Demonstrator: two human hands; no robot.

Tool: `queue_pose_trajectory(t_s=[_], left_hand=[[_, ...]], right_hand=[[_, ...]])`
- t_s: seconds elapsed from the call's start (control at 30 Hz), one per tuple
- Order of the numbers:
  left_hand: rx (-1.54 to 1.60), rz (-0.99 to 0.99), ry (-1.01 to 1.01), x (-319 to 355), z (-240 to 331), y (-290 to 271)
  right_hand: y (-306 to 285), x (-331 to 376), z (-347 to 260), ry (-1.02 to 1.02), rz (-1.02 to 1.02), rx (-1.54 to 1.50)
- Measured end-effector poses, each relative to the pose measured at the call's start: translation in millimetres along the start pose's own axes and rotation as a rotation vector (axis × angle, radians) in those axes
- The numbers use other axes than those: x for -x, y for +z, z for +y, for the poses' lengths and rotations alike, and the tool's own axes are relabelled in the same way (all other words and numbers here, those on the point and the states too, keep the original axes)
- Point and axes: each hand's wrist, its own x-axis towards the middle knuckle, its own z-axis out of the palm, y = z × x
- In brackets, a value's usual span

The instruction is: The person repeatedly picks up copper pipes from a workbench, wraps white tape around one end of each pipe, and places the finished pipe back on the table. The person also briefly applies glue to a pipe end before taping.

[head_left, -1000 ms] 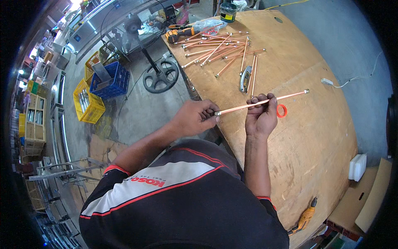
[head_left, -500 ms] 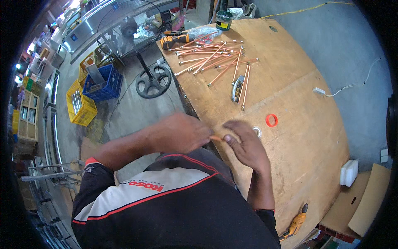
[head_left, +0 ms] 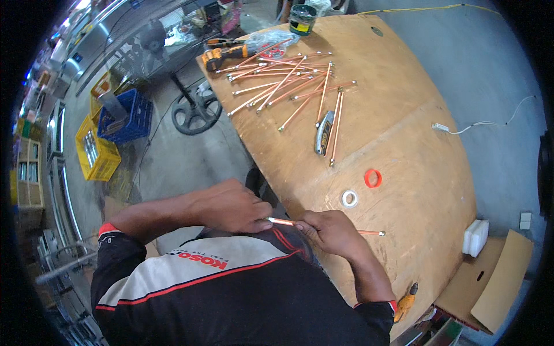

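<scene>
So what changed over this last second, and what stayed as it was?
Both hands, left hand and right hand, kept hold of the copper tube and drew it down toward the body. The white tape roll, red ring and tube pile stayed put.

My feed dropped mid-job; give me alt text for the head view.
Both hands, left hand and right hand, grip one thin copper tube over the brown wooden table, with loose copper tubes piled farther back.

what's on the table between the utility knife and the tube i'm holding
In the head view, bare wood lies between the utility knife and the copper tube; a white tape roll sits just right.
</scene>
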Motion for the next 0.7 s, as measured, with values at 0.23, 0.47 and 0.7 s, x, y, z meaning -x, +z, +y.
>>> queue_pose_trajectory(t_s=[0.23,0.47,0.7], left_hand=[[0.058,0.355,-0.430,-11,-201,-63],[0.309,0.692,-0.585,-65,-348,-58],[0.145,0.536,-0.635,-117,-281,-57]], right_hand=[[-23,-84,84,0.305,0.944,-0.083],[7,-115,232,0.909,0.547,-0.007],[54,-116,197,1.018,0.773,-0.231]])
